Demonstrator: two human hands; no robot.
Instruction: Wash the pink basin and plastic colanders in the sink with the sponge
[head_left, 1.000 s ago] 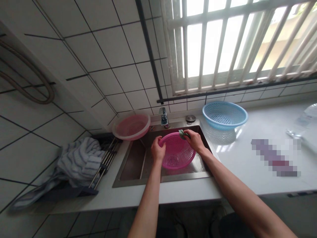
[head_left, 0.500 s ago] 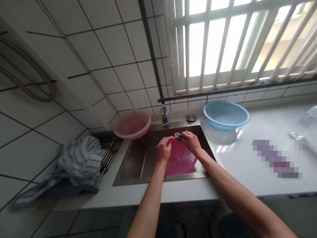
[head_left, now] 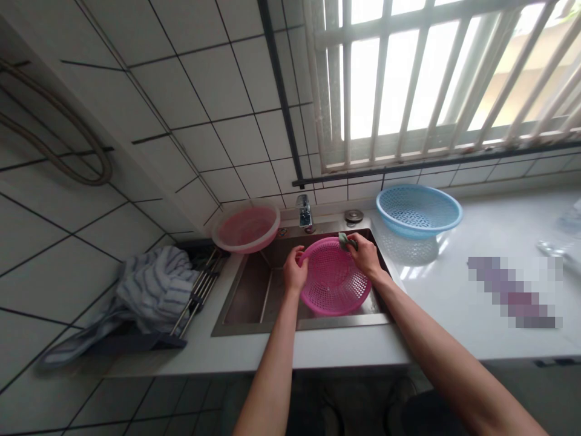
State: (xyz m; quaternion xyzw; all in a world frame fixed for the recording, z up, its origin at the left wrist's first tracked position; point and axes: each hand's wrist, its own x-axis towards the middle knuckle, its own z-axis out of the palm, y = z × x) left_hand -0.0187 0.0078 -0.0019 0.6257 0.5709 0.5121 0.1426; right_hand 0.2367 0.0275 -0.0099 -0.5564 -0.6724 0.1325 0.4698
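A pink plastic colander (head_left: 333,281) sits tilted in the steel sink (head_left: 247,297), its open side toward me. My left hand (head_left: 296,269) is closed on the left part of its rim. On the far right of the rim, my right hand (head_left: 364,254) grips a small grey-green scouring pad (head_left: 344,241) and presses it against the edge. Fingers hide part of the pad. Behind the colander stands the chrome faucet (head_left: 304,212).
A pale pink basin (head_left: 247,227) rests at the sink's back left corner. To the right are a blue colander (head_left: 417,212), a drain strainer (head_left: 353,215) and a clear plastic bottle (head_left: 569,227). A striped cloth (head_left: 157,287) lies on a metal rack (head_left: 202,293) at left.
The pad in my right hand has moved right along the colander's rim, away from my left hand. More of the colander's inside now shows.
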